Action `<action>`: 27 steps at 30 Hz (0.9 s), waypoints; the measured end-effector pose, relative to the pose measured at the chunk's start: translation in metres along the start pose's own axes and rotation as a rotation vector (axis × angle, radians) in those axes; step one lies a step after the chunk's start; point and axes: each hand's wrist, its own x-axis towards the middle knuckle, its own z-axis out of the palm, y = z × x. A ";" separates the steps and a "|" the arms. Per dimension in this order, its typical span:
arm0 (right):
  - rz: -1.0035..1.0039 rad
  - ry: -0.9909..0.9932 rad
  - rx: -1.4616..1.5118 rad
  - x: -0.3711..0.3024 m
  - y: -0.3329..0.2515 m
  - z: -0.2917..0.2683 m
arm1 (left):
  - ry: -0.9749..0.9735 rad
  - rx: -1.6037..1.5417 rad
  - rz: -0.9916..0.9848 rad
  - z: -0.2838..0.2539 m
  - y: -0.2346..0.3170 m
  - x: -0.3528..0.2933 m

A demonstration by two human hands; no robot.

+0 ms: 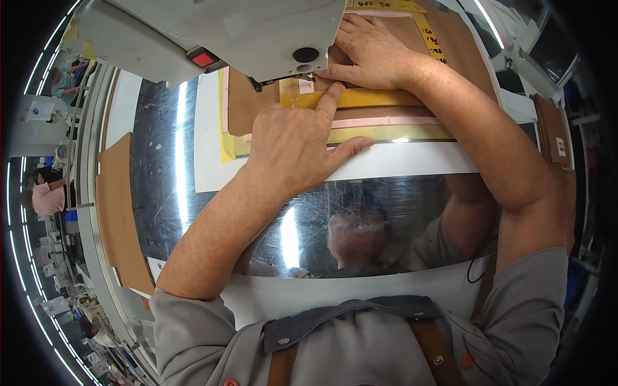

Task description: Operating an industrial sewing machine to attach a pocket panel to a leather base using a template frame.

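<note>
A flat brown panel [251,96], edged with yellow and pink strips, lies beneath the pale grey head of what looks like a sewing machine [277,32]. My left hand [286,141] rests on its near left part, index finger stretched onto a wide yellow strip [380,98] and thumb out to the side. Spread flat beyond that strip, my right hand [376,61] presses on the brown surface close to the machine head. Its far fingertips are partly covered by the machine. Neither hand grips anything. The machine's small metal working parts [309,77] are just left of my right thumb.
Under the panel lies a white sheet [412,159] on a shiny, scratched metal tabletop [270,225]. Brown cardboard [122,212] stands at the left edge, with more brown board [550,132] at the right. A red switch [203,59] sits on the machine. Other people work far left.
</note>
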 end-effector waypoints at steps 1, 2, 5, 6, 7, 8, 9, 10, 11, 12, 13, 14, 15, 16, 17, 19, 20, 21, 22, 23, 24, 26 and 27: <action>0.005 -0.024 0.012 0.000 0.000 -0.001 | -0.035 -0.008 -0.016 -0.001 0.001 0.001; 0.002 -0.025 0.010 -0.001 0.000 -0.001 | -0.032 -0.010 -0.020 -0.001 0.001 0.000; 0.001 0.019 0.002 -0.001 0.000 0.000 | 0.010 -0.010 -0.045 0.000 0.002 -0.003; 0.008 0.003 0.001 -0.001 -0.001 -0.002 | 0.014 -0.017 -0.040 0.000 0.001 -0.003; 0.016 -0.013 -0.001 -0.001 -0.002 -0.003 | 0.017 -0.025 -0.035 0.000 0.001 -0.003; 0.012 -0.013 -0.001 -0.001 -0.002 -0.003 | 0.019 -0.024 -0.038 -0.001 0.001 -0.002; 0.005 -0.002 -0.009 -0.002 -0.003 -0.002 | 0.007 0.005 -0.033 -0.002 0.002 -0.001; -0.002 0.010 -0.017 -0.002 -0.002 -0.002 | -0.006 0.035 -0.028 -0.002 0.003 0.000; -0.001 0.009 -0.020 -0.001 0.000 -0.003 | -0.004 0.033 -0.026 -0.003 0.003 0.000; -0.005 -0.030 0.011 0.001 0.004 -0.005 | -0.002 0.036 -0.017 -0.003 0.004 0.000; -0.008 -0.070 0.042 0.002 0.007 -0.006 | -0.001 0.039 -0.008 -0.003 0.004 0.000; -0.010 -0.072 0.042 0.003 0.004 -0.008 | -0.001 0.038 -0.010 -0.003 0.003 0.000; -0.002 -0.099 0.030 0.003 0.001 -0.011 | -0.009 0.024 -0.013 -0.003 0.002 -0.001; 0.007 -0.127 0.018 0.004 -0.001 -0.012 | -0.017 0.009 -0.016 -0.002 0.000 -0.001; 0.006 -0.128 0.016 0.005 -0.002 -0.012 | -0.016 0.008 -0.016 -0.002 -0.001 -0.001; 0.002 -0.100 -0.004 0.005 -0.003 -0.008 | -0.012 0.000 -0.012 -0.002 -0.003 -0.002; 0.002 -0.102 -0.006 0.005 -0.003 -0.010 | -0.011 -0.002 -0.013 -0.003 -0.004 -0.003; 0.003 -0.109 0.006 0.006 -0.004 -0.011 | -0.026 -0.003 -0.019 -0.004 -0.004 -0.003; 0.004 -0.117 0.019 0.006 -0.005 -0.012 | -0.041 -0.003 -0.025 -0.005 -0.005 -0.003; 0.003 -0.118 0.018 0.006 -0.006 -0.011 | -0.039 -0.004 -0.026 -0.006 -0.005 -0.003; 0.007 -0.103 0.003 0.006 -0.006 -0.009 | -0.040 -0.002 -0.026 -0.006 -0.006 -0.003; 0.010 -0.087 -0.014 0.006 -0.006 -0.006 | -0.040 0.000 -0.026 -0.004 -0.007 -0.003; 0.002 -0.080 -0.011 0.008 -0.004 -0.005 | -0.013 -0.008 -0.025 -0.002 -0.008 -0.003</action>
